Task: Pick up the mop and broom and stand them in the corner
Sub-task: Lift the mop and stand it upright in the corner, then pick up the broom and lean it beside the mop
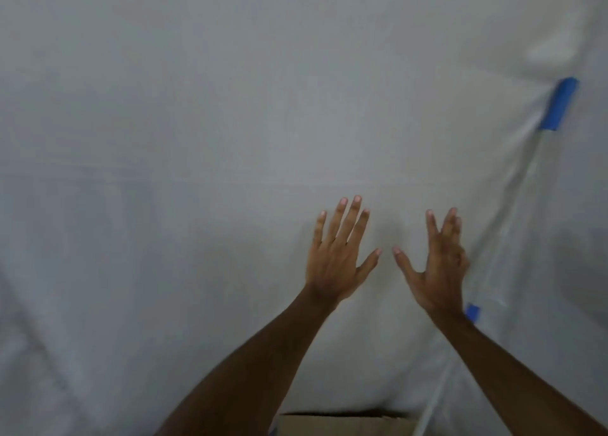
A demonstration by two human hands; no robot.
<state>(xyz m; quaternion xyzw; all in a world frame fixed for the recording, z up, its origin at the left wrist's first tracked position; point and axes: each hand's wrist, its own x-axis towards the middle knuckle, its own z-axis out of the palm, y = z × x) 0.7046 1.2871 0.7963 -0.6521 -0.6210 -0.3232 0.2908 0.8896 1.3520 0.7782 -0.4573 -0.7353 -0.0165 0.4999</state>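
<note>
Neither the mop nor the broom is visible in the head view. My left hand [339, 258] and my right hand [434, 264] are both raised in front of a white cloth-covered surface [197, 139], fingers spread, holding nothing. The two hands are side by side, thumbs pointing toward each other with a small gap between them.
A seam in the white covering [513, 198] runs diagonally on the right, fixed with blue tape at the top [559, 108] and a smaller blue tape piece [473, 312] just right of my right wrist. A cardboard box edge [345, 424] shows at the bottom centre.
</note>
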